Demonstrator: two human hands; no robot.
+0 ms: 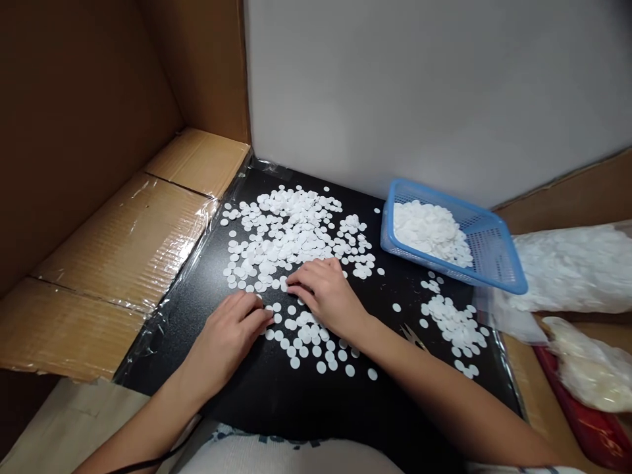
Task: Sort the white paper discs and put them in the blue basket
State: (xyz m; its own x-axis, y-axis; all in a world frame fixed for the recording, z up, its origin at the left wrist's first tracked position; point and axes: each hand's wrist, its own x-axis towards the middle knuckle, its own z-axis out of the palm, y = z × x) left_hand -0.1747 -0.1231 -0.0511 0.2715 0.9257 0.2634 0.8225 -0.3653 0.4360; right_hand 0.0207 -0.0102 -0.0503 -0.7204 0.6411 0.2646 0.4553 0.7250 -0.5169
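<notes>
Looking down from the head camera, I have both bare hands at work over a black tabletop (pixel 197 342) scattered with small white discs. The main pile (pixel 299 240) spreads across the far middle, heaped thickest at its centre and thinning out to single pieces at the edges. A smaller, looser group (pixel 309 336) lies nearer, just right of the left hand and partly behind the right wrist.

The left hand (pixel 230 332) rests low on the left, its fingers curled and its thumb close to the index fingertip, right beside a few loose pieces; I cannot tell whether it pinches one. The right hand (pixel 326 293) reaches over the near edge of the main pile, fingers bent together with the thumb just below them, and whether a disc sits between them I cannot tell either.

To the far right I have a blue basket (pixel 486 240), a heap of discs (pixel 429 230) filling its left part while its right part shows bare mesh. Nearer than the basket lies a separate cluster (pixel 454 326), and beside the right forearm a pointed metal tool (pixel 413 336) shows, partly hidden. At the right edge are a large clear bag (pixel 577 270) of white pieces, a smaller bag (pixel 592 365) and a red packet (pixel 582 408). Cardboard (pixel 103 237) lines the left side.
</notes>
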